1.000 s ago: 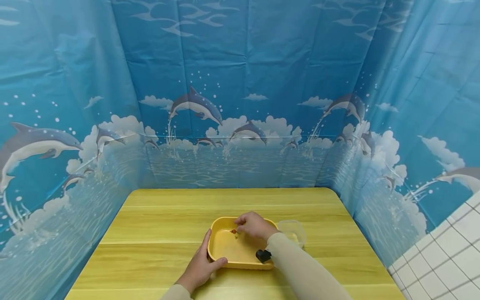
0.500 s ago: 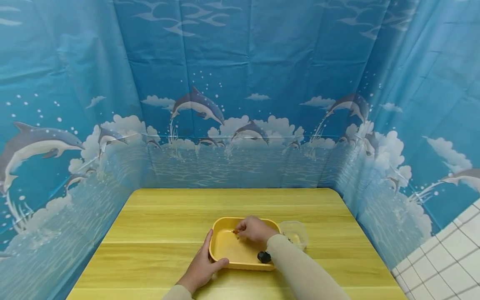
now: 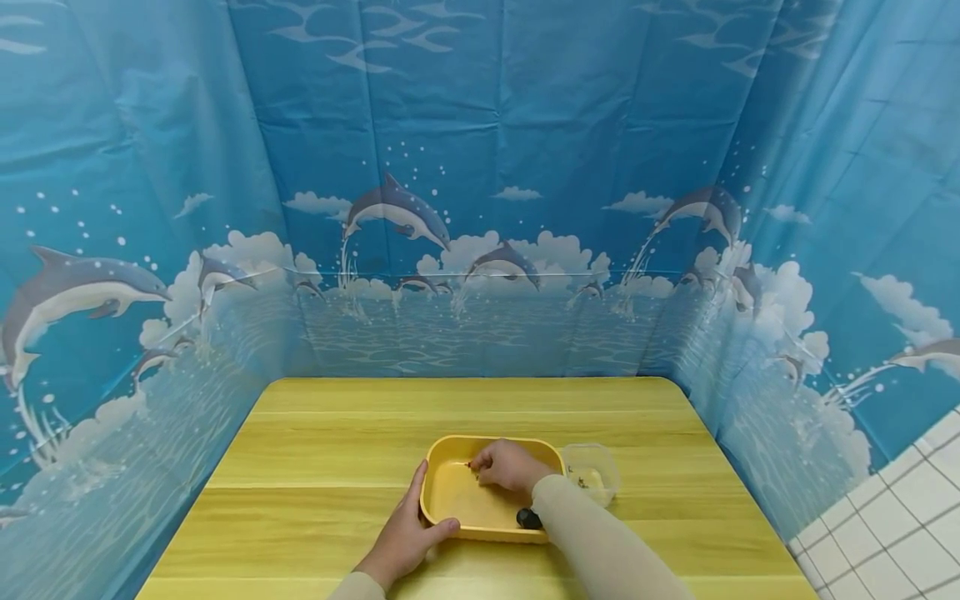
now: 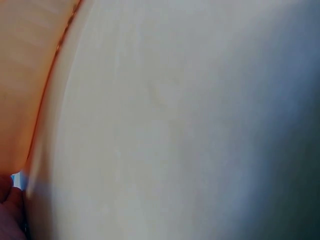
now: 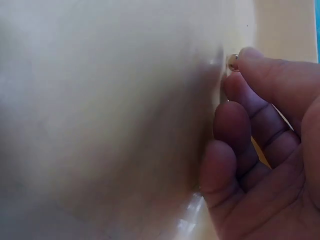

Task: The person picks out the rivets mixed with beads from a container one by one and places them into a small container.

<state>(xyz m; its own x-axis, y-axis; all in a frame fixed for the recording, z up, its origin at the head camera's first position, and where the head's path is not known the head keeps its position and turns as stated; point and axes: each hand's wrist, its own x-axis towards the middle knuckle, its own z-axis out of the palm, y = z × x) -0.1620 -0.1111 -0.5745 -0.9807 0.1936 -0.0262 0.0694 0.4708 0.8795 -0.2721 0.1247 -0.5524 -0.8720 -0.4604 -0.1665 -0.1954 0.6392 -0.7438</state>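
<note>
A shallow yellow tray [image 3: 495, 533] lies on the table in the head view. My left hand [image 3: 405, 533] grips its front left corner, thumb over the front rim and fingers along the outer left side. Inside the tray, near the back wall, my right hand [image 3: 510, 465] reaches down with thumb and index finger together. The right wrist view has a tiny shiny ring-like piece [image 5: 233, 62] pinched at those fingertips. A few small dark reddish bits [image 3: 471, 468] show beside the fingertips. Most of the left wrist view is a blurred pale surface, with fingertips [image 4: 12, 200] at its lower left edge.
A clear plastic container [image 3: 600, 454] with several tiny pieces in it stands against the tray's right side, partly behind the right sleeve [image 3: 592, 529]. A black device [image 3: 528, 518] sits at the right wrist. Blue dolphin-print curtains [image 3: 480, 325] surround the wooden table [image 3: 315, 458].
My right hand has come slightly lower in the tray, its fingertips drawn together at the small bits. More of the clear container shows now. The left hand keeps its grip on the tray.
</note>
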